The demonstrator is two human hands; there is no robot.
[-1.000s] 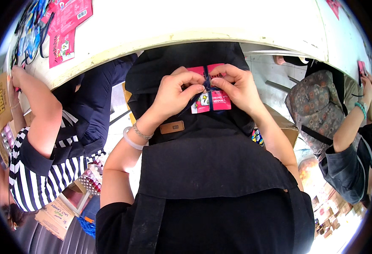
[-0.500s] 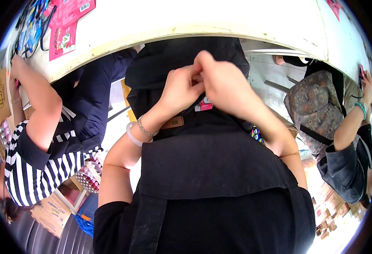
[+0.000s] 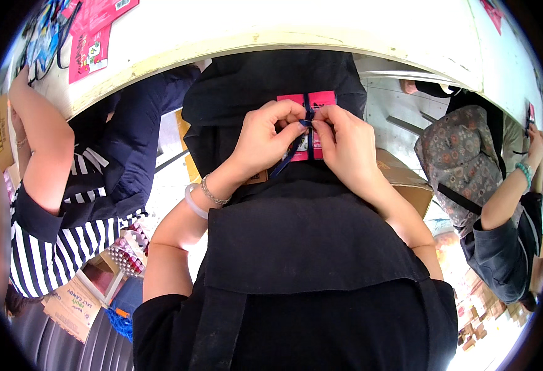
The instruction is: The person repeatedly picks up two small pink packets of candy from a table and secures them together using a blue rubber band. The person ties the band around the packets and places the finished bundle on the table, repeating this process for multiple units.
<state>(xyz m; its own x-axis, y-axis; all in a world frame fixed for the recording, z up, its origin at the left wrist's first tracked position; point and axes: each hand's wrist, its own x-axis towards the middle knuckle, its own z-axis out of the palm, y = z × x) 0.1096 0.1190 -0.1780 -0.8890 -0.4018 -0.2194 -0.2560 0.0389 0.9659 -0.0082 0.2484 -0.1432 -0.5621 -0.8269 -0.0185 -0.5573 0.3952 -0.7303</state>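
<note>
A flat pink packet [image 3: 325, 98] rests on my black-clad lap, below the table's edge. Dark blue ribbon [image 3: 287, 157] runs lengthwise over its middle, with a loose tail hanging toward the lower left. My left hand [image 3: 264, 137] pinches the ribbon between thumb and fingertips at the packet's centre. Right beside it, my right hand [image 3: 349, 143] also has thumb and finger closed on the ribbon from the other side. Between the fingertips the ribbon is crossed or looped; whether it is knotted I cannot tell. My hands cover parts of the packet's sides.
Ahead runs a white table [image 3: 284, 26] with a worn edge. More pink packets [image 3: 89, 57] and a pile of blue ribbons [image 3: 41, 40] lie at its left. A person in stripes [image 3: 80, 247] sits left, another person [image 3: 506, 241] right. A cardboard box [image 3: 404, 179] stands by my right forearm.
My hands have come down and apart from a raised, overlapping position; the right hand moved most. The pink packet and its ribbon now show between them. The person at left has shifted an arm.
</note>
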